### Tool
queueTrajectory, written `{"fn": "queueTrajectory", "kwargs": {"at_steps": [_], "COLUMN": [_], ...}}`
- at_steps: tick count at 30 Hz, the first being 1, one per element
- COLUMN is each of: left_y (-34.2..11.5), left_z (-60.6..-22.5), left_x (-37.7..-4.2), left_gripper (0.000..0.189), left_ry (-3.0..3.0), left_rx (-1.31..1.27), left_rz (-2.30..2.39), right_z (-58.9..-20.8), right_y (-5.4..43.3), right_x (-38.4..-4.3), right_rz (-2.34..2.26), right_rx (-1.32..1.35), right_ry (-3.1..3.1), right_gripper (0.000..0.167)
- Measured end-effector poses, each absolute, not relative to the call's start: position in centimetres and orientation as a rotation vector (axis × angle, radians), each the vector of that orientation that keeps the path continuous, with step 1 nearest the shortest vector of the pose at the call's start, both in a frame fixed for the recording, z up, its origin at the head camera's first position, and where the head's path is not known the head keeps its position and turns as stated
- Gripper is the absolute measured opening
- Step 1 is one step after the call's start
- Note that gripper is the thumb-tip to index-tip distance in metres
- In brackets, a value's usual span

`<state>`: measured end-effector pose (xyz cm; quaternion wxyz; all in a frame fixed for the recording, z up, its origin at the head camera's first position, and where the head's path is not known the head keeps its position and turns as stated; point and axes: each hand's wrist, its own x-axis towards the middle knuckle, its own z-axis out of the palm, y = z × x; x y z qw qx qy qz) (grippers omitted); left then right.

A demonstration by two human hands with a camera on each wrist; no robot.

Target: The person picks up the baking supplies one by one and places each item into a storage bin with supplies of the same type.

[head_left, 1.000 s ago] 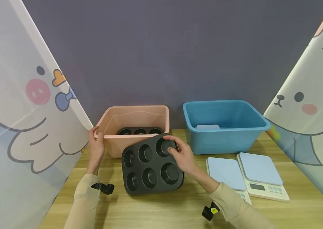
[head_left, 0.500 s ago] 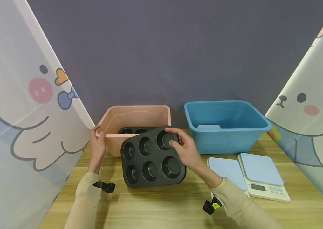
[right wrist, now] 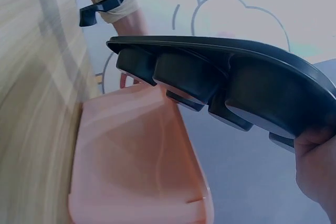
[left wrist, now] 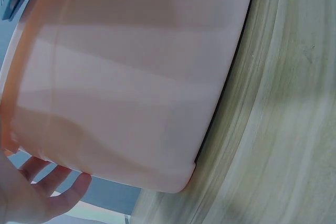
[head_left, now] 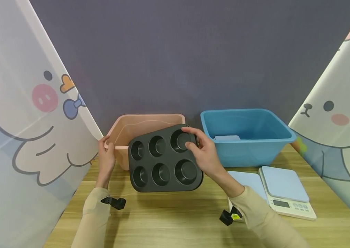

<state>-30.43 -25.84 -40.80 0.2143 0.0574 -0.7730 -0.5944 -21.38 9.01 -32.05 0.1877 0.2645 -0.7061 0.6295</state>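
Note:
A dark six-cup muffin tin (head_left: 166,159) is held up in front of the pink bin (head_left: 153,119), its cups facing the head camera. My right hand (head_left: 205,151) grips it by its upper right edge, thumb on the front near a cup. The right wrist view shows the undersides of the cups of the muffin tin (right wrist: 194,69) above the pink bin (right wrist: 142,156). My left hand (head_left: 105,158) holds the bin's left front corner at the rim; in the left wrist view the fingers (left wrist: 71,190) lie along the pink wall. The tin hides much of the bin's inside.
A blue bin (head_left: 240,153) stands to the right, with a pale flat item (head_left: 227,137) inside. Two kitchen scales lie before it on the wooden table: one scale (head_left: 285,186) in full view, the other scale (head_left: 249,182) partly behind the right forearm. A dark wall (head_left: 175,62) rises behind.
My right hand has lifted the muffin tin upward toward the bin's rim. It now hides another muffin tin seen inside the pink bin earlier. My left hand keeps its place on the corner.

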Motion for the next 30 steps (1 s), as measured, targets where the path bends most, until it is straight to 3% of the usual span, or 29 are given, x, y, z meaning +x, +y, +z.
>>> {"fn": "queueTrajectory", "kwargs": {"at_steps": [30], "left_y": [-25.7], "left_z": [-40.8], "left_x": [-30.6], "left_gripper": [0.052], "left_ry": [-2.117], "left_rx": [0.166], "left_rz": [-1.654], "right_z": [-24.7], "right_y": [8.7], "right_x": [-24.4], "right_rz": [1.931], "right_rx": [0.789], "right_ry": [-1.669], "right_gripper": [0.041]}}
